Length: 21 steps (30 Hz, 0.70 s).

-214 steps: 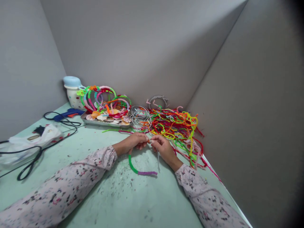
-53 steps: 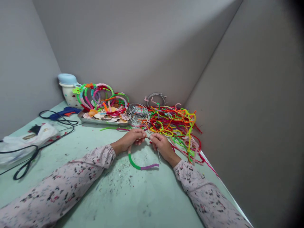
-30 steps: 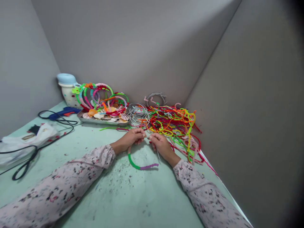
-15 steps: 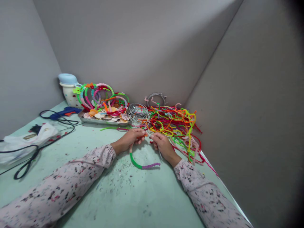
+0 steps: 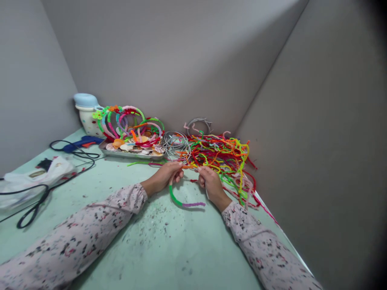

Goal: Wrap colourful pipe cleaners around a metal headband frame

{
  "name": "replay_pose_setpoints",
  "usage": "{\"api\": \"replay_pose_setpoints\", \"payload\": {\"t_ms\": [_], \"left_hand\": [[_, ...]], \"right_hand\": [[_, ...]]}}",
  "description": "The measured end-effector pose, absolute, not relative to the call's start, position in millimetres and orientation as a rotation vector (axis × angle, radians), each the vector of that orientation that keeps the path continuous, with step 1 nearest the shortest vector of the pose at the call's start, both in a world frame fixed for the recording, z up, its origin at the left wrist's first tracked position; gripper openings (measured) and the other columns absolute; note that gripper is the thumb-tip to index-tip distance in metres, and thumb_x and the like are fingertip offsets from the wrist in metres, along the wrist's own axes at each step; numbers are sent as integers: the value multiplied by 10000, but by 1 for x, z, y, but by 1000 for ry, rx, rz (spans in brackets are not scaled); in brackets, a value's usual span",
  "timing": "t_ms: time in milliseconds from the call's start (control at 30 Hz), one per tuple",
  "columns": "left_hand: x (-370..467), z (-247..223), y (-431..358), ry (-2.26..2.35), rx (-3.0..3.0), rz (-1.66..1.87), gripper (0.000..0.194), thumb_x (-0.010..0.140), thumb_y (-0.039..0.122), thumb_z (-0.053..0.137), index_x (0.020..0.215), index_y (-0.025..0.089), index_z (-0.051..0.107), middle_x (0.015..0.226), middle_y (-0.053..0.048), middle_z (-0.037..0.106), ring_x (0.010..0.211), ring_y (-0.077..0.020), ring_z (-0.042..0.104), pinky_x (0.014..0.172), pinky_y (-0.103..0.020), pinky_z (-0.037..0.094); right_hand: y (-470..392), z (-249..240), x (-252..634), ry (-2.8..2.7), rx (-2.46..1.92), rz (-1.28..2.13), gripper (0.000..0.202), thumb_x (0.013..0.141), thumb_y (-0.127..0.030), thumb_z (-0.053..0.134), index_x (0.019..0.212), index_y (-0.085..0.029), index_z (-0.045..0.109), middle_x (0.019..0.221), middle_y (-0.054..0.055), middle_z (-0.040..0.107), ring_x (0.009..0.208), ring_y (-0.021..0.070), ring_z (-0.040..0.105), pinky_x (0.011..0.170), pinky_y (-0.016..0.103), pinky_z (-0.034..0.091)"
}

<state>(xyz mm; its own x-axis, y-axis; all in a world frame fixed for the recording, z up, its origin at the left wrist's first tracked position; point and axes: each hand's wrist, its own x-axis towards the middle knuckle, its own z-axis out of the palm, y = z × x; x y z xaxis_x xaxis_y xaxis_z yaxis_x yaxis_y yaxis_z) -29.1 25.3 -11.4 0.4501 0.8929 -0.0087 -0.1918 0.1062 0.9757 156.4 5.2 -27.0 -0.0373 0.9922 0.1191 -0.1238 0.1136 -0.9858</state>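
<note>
In the middle of the head view I hold a curved wire wrapped in pipe cleaners (image 5: 175, 197), with purple, green, pale pink and orange sections. My left hand (image 5: 167, 175) is closed in a pinch around it where pink meets orange; the green and purple end hangs below in a curve. Between the two hands stretches a short orange section (image 5: 190, 166). My right hand (image 5: 211, 184) pinches at the right side of that section, with a thin grey strand of bare wire showing under the palm. Exactly what lies between the right fingertips is hidden.
Behind my hands lie a tangle of pipe cleaners (image 5: 220, 151) and coils of grey wire (image 5: 177, 146). To their left, a metal tray (image 5: 133, 155) holds shells and wrapped hoops. Further left are a blue glue gun (image 5: 80, 143), black cable (image 5: 45, 193), plastic bag (image 5: 18, 187) and lidded cup (image 5: 87, 114).
My right hand has moved slightly right, away from the left, and more orange shows between them. The hanging green and purple end has shifted a little right and up.
</note>
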Motion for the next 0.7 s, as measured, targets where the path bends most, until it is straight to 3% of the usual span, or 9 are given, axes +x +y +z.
{"api": "replay_pose_setpoints", "payload": {"t_ms": [433, 567, 700], "left_hand": [[-31, -10, 27, 681, 1150, 972, 161, 766, 281, 565, 717, 128, 565, 626, -12, 542, 467, -68, 447, 450, -192, 335], [-30, -10, 27, 729, 1212, 975, 131, 726, 253, 593, 697, 128, 567, 579, 10, 504, 429, -54, 376, 404, -192, 248], [-29, -10, 23, 742, 1277, 948, 143, 730, 263, 593, 680, 133, 561, 548, 30, 492, 423, -49, 356, 416, -193, 250]], "right_hand": [[10, -31, 159, -1135, -1050, 1097, 216, 762, -403, 576, 733, -190, 553, 459, -75, 417, 389, 79, 362, 383, 202, 287], [5, -26, 158, -1182, -1047, 1090, 197, 764, -378, 566, 841, -199, 595, 565, -48, 506, 490, 104, 461, 468, 222, 387], [-3, -16, 154, -1309, -1076, 979, 214, 763, -357, 575, 900, -207, 642, 743, -10, 606, 646, 129, 536, 582, 243, 458]]}}
